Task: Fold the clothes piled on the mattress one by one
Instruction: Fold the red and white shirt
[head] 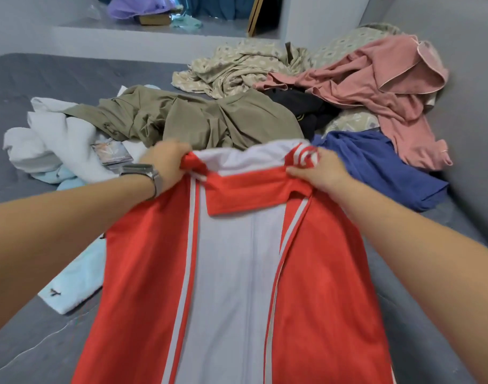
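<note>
A red and white jersey [237, 286] with a red collar hangs stretched out in front of me over the grey mattress [29, 336]. My left hand [166, 164], a watch on its wrist, grips the jersey's left shoulder. At the right shoulder, my right hand [319, 171] grips the striped red and white fabric. Behind the jersey lies the pile: an olive garment [198, 120], white clothes [51, 139], a blue garment [375, 162], a pink garment [381, 87], a black garment [306, 109] and a beige patterned cloth [237, 67].
A light blue folded cloth [76, 278] lies on the mattress by my left forearm. A grey wall or headboard [475, 106] bounds the right side. A white ledge [126, 37] at the back carries a purple cloth [134, 6] and a box.
</note>
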Demonstrator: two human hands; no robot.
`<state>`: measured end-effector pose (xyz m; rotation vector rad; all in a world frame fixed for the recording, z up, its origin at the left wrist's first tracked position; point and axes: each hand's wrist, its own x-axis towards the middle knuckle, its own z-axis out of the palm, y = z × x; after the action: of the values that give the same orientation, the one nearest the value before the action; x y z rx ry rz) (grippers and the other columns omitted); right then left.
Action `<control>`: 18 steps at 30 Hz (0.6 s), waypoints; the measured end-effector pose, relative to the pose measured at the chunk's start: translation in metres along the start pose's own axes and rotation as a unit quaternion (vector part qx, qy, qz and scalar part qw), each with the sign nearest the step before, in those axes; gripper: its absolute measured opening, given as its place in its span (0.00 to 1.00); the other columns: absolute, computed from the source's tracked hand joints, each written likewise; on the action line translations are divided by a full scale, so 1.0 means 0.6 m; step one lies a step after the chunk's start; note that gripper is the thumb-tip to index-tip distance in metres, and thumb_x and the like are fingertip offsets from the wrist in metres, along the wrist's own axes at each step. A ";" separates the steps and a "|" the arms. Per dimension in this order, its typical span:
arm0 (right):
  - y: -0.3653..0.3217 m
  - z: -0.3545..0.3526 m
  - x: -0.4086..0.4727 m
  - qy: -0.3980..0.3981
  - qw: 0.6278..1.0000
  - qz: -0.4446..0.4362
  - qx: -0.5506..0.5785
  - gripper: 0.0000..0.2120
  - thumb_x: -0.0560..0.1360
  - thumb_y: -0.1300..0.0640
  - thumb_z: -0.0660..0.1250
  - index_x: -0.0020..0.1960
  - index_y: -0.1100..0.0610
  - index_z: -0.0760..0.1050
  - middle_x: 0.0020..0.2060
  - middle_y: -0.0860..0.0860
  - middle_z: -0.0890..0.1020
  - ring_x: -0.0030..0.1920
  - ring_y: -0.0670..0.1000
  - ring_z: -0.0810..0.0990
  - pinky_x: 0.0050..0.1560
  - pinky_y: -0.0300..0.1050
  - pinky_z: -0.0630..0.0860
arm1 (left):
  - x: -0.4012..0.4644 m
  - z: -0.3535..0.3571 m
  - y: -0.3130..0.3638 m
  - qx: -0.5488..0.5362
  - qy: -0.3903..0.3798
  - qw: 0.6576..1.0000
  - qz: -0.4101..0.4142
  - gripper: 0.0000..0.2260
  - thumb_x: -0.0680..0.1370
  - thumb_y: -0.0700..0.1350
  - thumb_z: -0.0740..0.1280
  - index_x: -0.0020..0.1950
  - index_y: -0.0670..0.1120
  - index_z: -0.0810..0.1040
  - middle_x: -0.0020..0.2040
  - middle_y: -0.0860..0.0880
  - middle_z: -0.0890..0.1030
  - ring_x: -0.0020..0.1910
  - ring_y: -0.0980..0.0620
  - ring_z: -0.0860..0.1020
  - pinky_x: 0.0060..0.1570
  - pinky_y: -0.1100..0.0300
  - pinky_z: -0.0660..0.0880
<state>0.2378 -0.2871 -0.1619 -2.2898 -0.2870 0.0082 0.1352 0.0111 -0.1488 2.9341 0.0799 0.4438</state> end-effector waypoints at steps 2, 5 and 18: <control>-0.016 -0.030 0.006 0.049 0.988 -0.001 0.147 0.20 0.64 0.56 0.81 0.54 0.58 0.79 0.48 0.53 0.84 0.44 0.45 0.81 0.55 0.43 0.79 | 0.017 -0.023 -0.002 -0.047 0.105 0.993 -0.014 0.11 0.70 0.33 0.65 0.38 0.48 0.68 0.41 0.42 0.70 0.44 0.39 0.74 0.41 0.51 0.69; -0.029 -0.049 -0.022 0.019 0.981 -0.018 0.193 0.17 0.66 0.64 0.78 0.53 0.60 0.80 0.44 0.51 0.84 0.38 0.39 0.80 0.47 0.35 0.78 | -0.005 -0.039 0.003 -0.105 0.141 0.984 -0.001 0.13 0.68 0.30 0.64 0.37 0.48 0.66 0.42 0.45 0.67 0.42 0.46 0.69 0.39 0.59 0.60; 0.137 -0.012 -0.473 -0.160 0.929 -0.299 -0.146 0.11 0.65 0.52 0.64 0.44 0.42 0.66 0.39 0.36 0.67 0.42 0.37 0.65 0.48 0.36 0.58 | -0.509 -0.004 -0.002 -0.028 0.040 0.954 0.296 0.10 0.81 0.41 0.52 0.44 0.50 0.69 0.40 0.49 0.69 0.36 0.49 0.66 0.35 0.57 0.62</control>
<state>-0.0215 -0.4049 -0.2422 -2.3908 -1.2195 0.0289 -0.1568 -0.0115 -0.2352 2.8334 -0.8054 0.6261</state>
